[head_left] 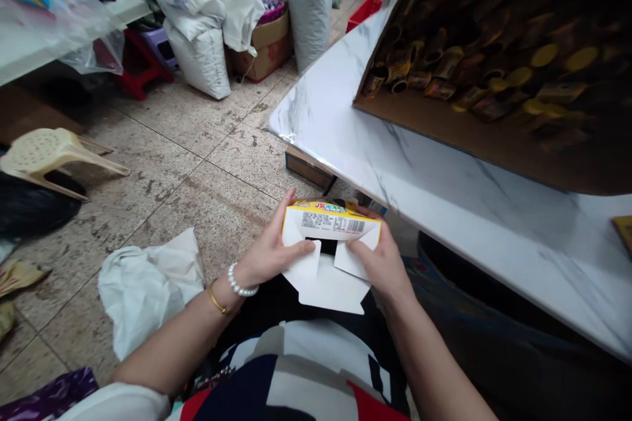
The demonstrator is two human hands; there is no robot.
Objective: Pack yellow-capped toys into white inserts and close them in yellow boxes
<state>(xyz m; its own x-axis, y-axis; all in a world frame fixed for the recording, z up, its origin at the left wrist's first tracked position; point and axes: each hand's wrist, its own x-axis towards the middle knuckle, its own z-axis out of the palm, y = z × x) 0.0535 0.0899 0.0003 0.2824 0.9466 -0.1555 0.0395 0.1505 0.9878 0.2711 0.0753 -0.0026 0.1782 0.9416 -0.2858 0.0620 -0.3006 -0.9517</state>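
Between my two hands, above my lap, is a small yellow and white cardboard box (333, 227) with printed text and a barcode. Its near end is partly unfolded, with white flaps (332, 284) spread toward me and a dark gap inside. My left hand (278, 243) grips the left side, its thumb pressed on the left flap. On the right side, my right hand (378, 260) holds the box with its thumb on the right flap. The fingers beneath the box are mostly hidden.
A marble-patterned table (336, 99) bears a large carton (474, 148) of small yellow-lidded containers (543, 54). Left are a cream stool (44, 151) and white plastic bags (148, 289) on the tiled floor. White sacks (202, 59) and a brown box (266, 46) stand behind.
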